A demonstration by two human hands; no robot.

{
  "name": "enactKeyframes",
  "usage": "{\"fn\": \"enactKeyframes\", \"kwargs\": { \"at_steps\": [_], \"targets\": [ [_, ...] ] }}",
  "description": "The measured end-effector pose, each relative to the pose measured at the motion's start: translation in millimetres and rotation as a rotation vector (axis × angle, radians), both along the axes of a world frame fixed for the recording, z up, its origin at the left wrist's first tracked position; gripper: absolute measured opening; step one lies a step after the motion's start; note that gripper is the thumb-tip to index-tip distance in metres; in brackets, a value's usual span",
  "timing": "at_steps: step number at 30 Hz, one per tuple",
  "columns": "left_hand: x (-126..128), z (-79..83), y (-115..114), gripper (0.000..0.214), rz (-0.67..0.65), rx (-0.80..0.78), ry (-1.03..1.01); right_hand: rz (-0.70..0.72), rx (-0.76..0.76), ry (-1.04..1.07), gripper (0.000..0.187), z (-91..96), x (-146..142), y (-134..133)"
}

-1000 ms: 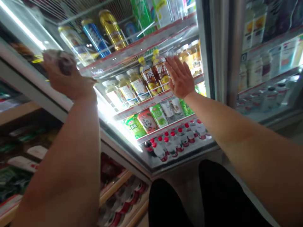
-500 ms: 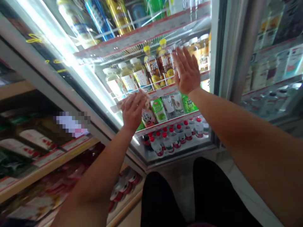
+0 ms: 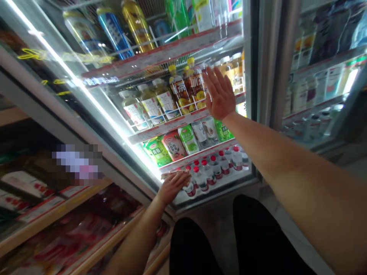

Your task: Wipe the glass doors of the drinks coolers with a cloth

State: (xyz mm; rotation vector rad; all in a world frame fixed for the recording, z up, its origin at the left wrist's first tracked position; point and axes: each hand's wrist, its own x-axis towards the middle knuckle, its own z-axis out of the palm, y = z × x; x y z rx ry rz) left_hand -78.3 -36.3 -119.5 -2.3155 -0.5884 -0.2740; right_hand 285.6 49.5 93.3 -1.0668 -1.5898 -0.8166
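Note:
A glass door of a lit drinks cooler stands upright before me. My left hand lies low on the glass, in front of the bottom shelf, pressing a pale pinkish cloth against it. Only an edge of the cloth shows past the fingers. Higher up and to the right, my right hand rests flat on the pane with its fingers extended and holds nothing. Behind the glass near it are iced tea bottles with yellow caps. Red-capped water bottles are behind the glass beside my left hand.
Juice bottles, pouches and tall cans fill the cooler shelves. Another cooler section stands right. At left, a wooden-edged shelf holds packaged goods. My black-clad legs are just below the door.
My left hand has slid down the glass with the cloth, from the pouch shelf's height to the bottom bottles. My right hand stays flat on the pane; the view has shifted slightly.

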Motion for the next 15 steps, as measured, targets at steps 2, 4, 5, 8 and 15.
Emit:
{"fn": "enactKeyframes", "kwargs": {
  "at_steps": [2, 4, 5, 8, 15],
  "targets": [
    [-7.8, 8.5, -0.1, 0.046, -0.005, -0.006, 0.047, 0.012, 0.021, 0.006, 0.063, -0.6, -0.2, 1.2],
    [-16.7, 22.6, 1.7, 0.046, -0.008, -0.007, 0.056, 0.031, 0.035, 0.015, 0.063, -1.2, -0.2, 2.9],
    [-21.3, 31.9, 3.4, 0.046, -0.002, -0.019, 0.047, 0.038, 0.037, 0.019, 0.063, -1.4, -0.1, 3.5],
    [-34.4, 68.3, 9.8, 0.043, 0.065, -0.043, -0.031, 0.046, 0.012, 0.023, 0.064, -1.2, -0.1, 3.7],
    [-42.8, 178.0, 21.0, 0.024, 0.295, 0.031, -0.550, 0.095, -0.018, 0.032, 0.063, 0.1, -0.1, 1.4]
  ]
}}
